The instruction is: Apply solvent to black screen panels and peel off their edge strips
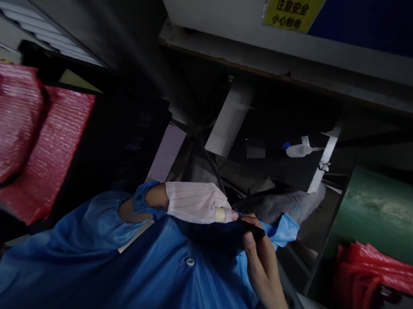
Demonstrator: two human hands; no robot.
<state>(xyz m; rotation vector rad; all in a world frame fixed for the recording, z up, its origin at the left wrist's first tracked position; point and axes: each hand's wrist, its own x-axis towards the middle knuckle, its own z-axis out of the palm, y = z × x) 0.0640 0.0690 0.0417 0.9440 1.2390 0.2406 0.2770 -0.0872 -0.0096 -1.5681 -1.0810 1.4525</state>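
My left hand (197, 202) wears a pale striped glove with a taped fingertip and a blue wrist strap. Its fingers are closed in a pinch on a small dark object (253, 230) held over my blue smock (173, 268). My right hand (257, 247) is bare and comes up from the lower right. Its thumb and fingers are closed on the same dark object, which is too dim to name. Both hands meet at it, just above my lap.
Red bubble-wrap packs (37, 136) lie at the left. A white squeeze bottle (298, 150) rests on a dark surface beyond the hands. A green panel (379, 214) and red plastic bags (369, 273) are at the right. A yellow warning label (292, 9) is on the top wall.
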